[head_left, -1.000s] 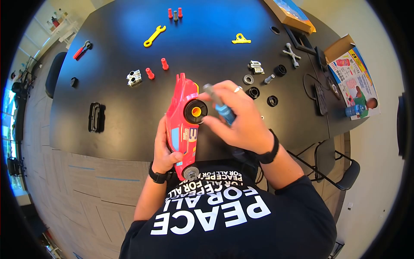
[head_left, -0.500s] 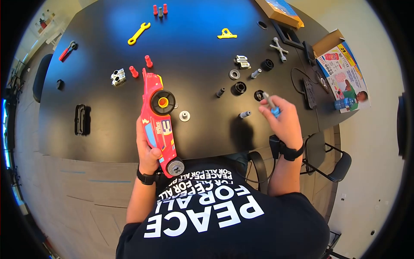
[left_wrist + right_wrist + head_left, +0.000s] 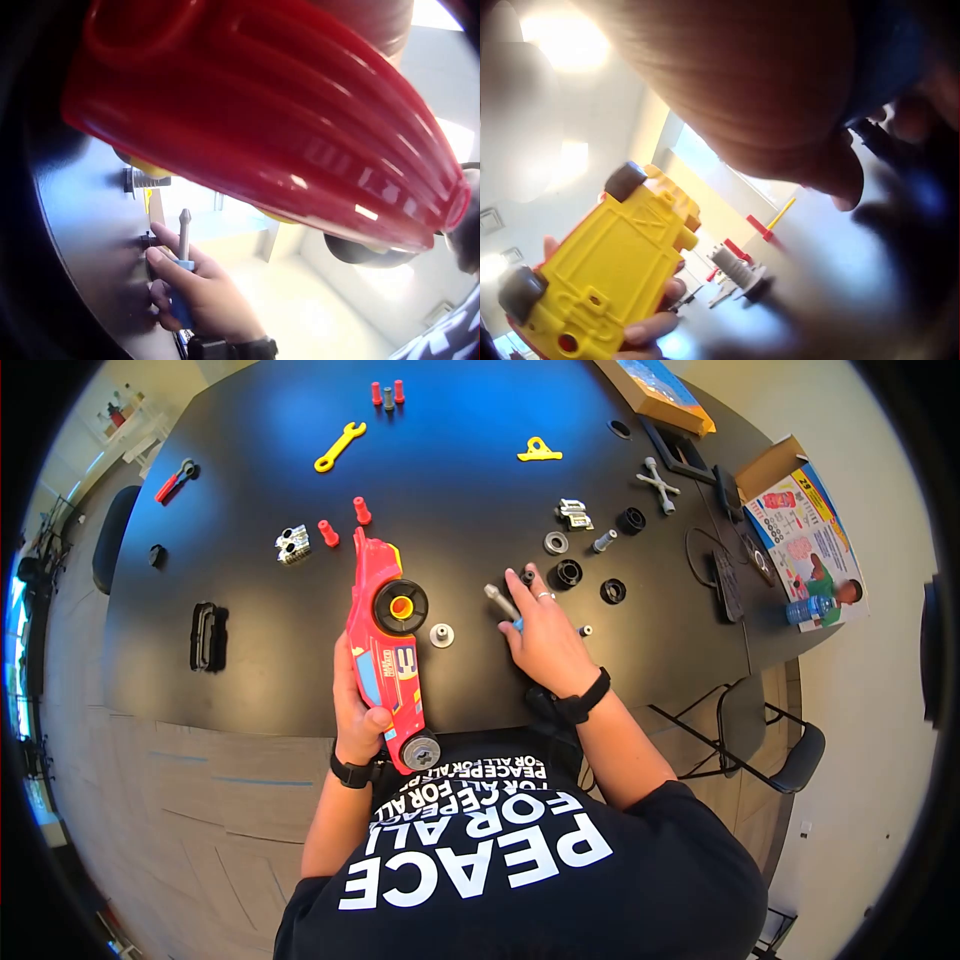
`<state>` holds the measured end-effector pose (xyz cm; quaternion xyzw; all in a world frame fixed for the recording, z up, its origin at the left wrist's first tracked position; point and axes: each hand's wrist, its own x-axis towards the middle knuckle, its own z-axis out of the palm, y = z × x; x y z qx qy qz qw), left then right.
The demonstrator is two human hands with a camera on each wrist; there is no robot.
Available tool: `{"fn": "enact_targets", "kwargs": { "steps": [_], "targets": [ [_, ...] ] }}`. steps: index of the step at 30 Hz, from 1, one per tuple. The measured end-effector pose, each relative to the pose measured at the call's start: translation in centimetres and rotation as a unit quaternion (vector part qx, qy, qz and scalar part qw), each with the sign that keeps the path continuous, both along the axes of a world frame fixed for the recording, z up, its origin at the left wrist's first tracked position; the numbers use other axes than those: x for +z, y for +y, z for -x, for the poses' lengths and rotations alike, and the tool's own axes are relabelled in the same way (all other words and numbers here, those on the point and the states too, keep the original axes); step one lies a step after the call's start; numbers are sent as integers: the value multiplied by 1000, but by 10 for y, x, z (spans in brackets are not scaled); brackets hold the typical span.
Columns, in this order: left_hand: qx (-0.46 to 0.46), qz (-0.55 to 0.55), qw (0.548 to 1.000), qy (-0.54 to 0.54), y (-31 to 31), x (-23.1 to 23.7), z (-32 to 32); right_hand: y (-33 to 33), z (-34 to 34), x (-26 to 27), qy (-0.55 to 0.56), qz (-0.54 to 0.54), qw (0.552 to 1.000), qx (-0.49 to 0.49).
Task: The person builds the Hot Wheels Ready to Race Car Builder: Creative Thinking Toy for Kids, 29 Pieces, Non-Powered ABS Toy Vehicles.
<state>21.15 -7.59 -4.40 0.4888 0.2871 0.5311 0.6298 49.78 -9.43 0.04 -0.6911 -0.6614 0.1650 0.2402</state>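
Observation:
My left hand (image 3: 360,705) grips a red toy car (image 3: 378,650) by its side, above the near table edge. The rear wheel (image 3: 400,607) shows a yellow hub, and the front wheel (image 3: 420,751) has a grey cap. The car's yellow underside (image 3: 611,262) faces the right wrist camera. In my right hand (image 3: 550,640) a toy screwdriver (image 3: 183,262) with a blue handle and grey shaft lies against the palm. That hand's fingertips are right at a small dark peg (image 3: 527,576) on the table. A grey flanged piece (image 3: 441,635) stands between car and hand.
Black wheels (image 3: 566,574), a grey ring (image 3: 556,543) and a grey peg (image 3: 605,541) lie beyond my right hand. Red pegs (image 3: 328,533) and a silver engine block (image 3: 293,545) sit past the car. A yellow wrench (image 3: 341,447) is farther back; a printed box (image 3: 800,540) stands right.
My right hand drew away from the car's rear wheel to the right with the screwdriver, then came back left and down to the small dark peg. The left hand keeps holding the car.

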Motion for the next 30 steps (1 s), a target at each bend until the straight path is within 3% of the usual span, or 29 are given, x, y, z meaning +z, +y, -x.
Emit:
{"fn": "enact_targets", "kwargs": {
  "steps": [4,5,7,8,10,12,14,20,22,24,26,28,30],
  "targets": [
    [6,0,1000,6,0,-6,3,10,0,15,-17,-128,991,42],
    [2,12,1000,6,-1,-6,2,5,3,27,139,-117,979,94],
    [4,8,1000,12,-2,0,1,-11,14,55,416,-37,897,142],
    [1,4,1000,19,-3,9,-3,-13,15,68,415,-37,898,140],
    [3,-1,1000,14,-4,18,-9,-19,17,86,600,48,765,229],
    [-52,1,999,9,-2,12,-2,-11,25,90,621,42,746,238],
    [-47,-6,999,4,-4,14,-4,-2,28,88,648,107,710,253],
    [-53,-13,998,-16,-6,16,-3,0,38,100,631,136,726,236],
    [-50,-72,996,2,-6,11,-5,0,38,102,623,130,735,232],
    [-55,-68,996,-13,-5,10,-6,1,39,98,560,134,797,182],
    [-18,-52,998,14,-5,21,-7,-4,41,100,550,123,814,141],
    [-11,-50,999,-17,-5,21,-7,-4,41,86,366,-110,923,40],
    [-30,-33,999,5,-6,15,-2,-11,30,83,372,-85,923,43]
  ]
}}
